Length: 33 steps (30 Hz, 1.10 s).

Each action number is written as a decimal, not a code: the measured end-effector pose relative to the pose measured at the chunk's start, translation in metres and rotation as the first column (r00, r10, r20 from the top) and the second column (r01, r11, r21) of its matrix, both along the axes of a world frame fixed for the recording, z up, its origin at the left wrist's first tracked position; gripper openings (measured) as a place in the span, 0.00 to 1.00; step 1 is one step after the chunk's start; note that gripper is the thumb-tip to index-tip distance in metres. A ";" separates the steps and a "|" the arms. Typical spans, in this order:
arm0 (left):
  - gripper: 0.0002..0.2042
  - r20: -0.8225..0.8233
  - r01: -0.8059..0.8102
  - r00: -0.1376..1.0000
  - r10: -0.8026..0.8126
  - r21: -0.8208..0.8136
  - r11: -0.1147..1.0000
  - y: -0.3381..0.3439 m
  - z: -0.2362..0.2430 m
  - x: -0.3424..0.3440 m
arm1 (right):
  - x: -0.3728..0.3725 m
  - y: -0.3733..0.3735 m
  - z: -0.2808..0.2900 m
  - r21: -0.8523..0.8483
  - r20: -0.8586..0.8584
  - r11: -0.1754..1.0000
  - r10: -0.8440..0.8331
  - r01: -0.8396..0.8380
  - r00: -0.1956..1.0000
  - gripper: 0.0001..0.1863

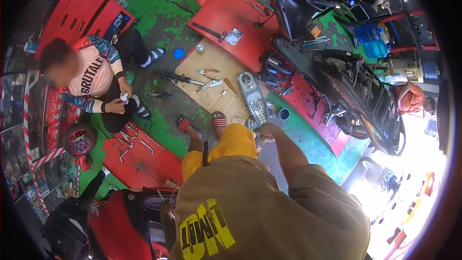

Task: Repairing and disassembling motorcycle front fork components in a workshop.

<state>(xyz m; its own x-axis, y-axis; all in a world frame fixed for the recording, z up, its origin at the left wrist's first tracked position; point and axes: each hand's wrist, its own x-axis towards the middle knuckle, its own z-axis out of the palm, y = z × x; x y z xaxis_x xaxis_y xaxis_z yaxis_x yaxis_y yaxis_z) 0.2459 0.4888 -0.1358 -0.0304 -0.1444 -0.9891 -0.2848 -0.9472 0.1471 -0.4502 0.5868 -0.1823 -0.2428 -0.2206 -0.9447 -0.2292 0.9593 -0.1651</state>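
My right hand (269, 130) reaches forward over my right knee to the near end of a long grey metal engine case (254, 97). Its fingers look curled at that end, partly hidden. The case lies at the right edge of a flat cardboard sheet (195, 63), a round hub at its far end. My left hand does not show; my torso in a brown shirt covers that side. On the cardboard lie orange-handled pliers (208, 73), a silver tool (210, 84) and a wooden-handled tool (233, 88). Beside the case stands a small dark-filled cup (284, 114).
On the left a person (98, 74) sits holding a white scrap. Tools lie on a red board (144, 156) and a red panel (236, 19). A dark motorcycle (358, 89) stands right, a red one (118, 219) lower left. A loose wheel (80, 139) stands left.
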 end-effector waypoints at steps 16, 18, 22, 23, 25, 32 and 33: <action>0.10 0.687 0.642 -0.422 -0.592 -0.235 -0.730 -0.085 0.088 0.002 | 0.027 0.064 -0.032 -0.174 0.546 0.980 0.017 0.093 0.838 0.10; 0.10 0.701 0.631 -0.426 -0.572 -0.223 -0.743 -0.093 0.106 -0.004 | 0.027 0.044 -0.004 0.159 0.363 0.921 -0.389 0.355 0.847 0.15; 0.11 0.701 0.605 -0.444 -0.558 -0.225 -0.764 -0.110 0.127 -0.003 | 0.024 0.049 -0.001 0.073 0.379 0.967 -0.255 0.245 0.890 0.13; 0.11 0.697 0.593 -0.450 -0.558 -0.234 -0.770 -0.114 0.129 -0.006 | 0.025 0.054 -0.008 0.042 0.355 0.981 -0.192 0.190 0.915 0.13; 0.11 0.689 0.567 -0.458 -0.562 -0.260 -0.781 -0.120 0.129 -0.019 | 0.029 0.062 -0.021 0.031 0.324 0.989 -0.147 0.145 0.935 0.14; 0.13 0.662 0.465 -0.498 -0.560 -0.342 -0.817 -0.144 0.106 -0.064 | 0.049 0.082 -0.015 -0.077 0.136 0.936 -0.332 0.345 0.933 0.13; 0.13 0.660 0.446 -0.504 -0.557 -0.354 -0.822 -0.151 0.100 -0.071 | 0.051 0.090 -0.013 -0.139 0.134 0.957 -0.235 0.253 0.963 0.15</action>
